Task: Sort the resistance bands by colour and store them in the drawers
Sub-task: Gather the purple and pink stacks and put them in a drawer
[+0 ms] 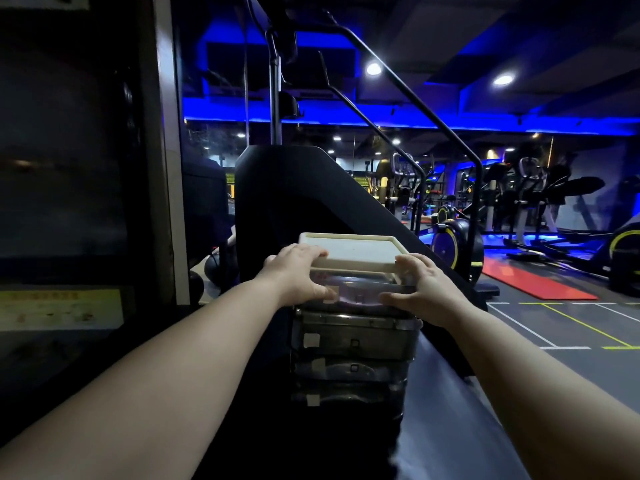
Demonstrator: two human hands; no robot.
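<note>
A small drawer unit (353, 334) with a cream top (356, 252) and several translucent drawers stands in front of me. Each drawer front carries a pale label. My left hand (298, 275) grips the unit's top left corner, fingers over the cream rim and thumb on the top drawer (356, 296). My right hand (422, 285) grips the top right corner the same way, thumb against the drawer front. All drawers look pushed in. No resistance bands are visible.
A black stair-climber machine (294, 188) with handrails rises right behind the drawers. A dark wall with a yellow sign (59, 306) is to the left. To the right lie grey floor with painted lines, a red mat (533, 282) and exercise bikes (453, 244).
</note>
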